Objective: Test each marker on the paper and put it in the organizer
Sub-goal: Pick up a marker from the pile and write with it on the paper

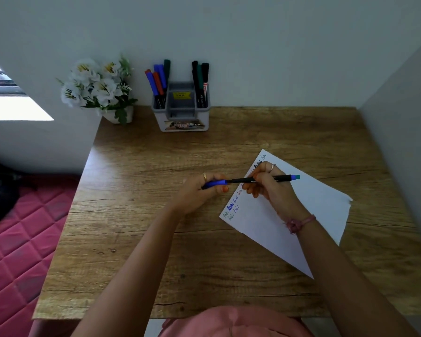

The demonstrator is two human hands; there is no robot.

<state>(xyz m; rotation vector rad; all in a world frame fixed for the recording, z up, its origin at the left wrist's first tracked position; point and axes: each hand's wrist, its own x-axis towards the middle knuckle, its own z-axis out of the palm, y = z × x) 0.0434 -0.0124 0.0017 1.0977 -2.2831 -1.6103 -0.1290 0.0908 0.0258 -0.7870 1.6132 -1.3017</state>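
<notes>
A thin black marker (281,178) with a teal end lies level above the white paper (301,215), and my right hand (269,186) grips its barrel. My left hand (199,190) grips the marker's blue cap (215,183) at the tip end, just left of the paper's edge. The paper carries several test scribbles in green, blue, red and black along its left edge. The grey and white organizer (182,117) stands at the back of the wooden desk (144,215), with several markers upright in its left and right compartments.
A pot of white artificial flowers (97,88) stands at the desk's back left corner. Walls close in behind and to the right. A pink quilted mattress (15,239) lies left of the desk.
</notes>
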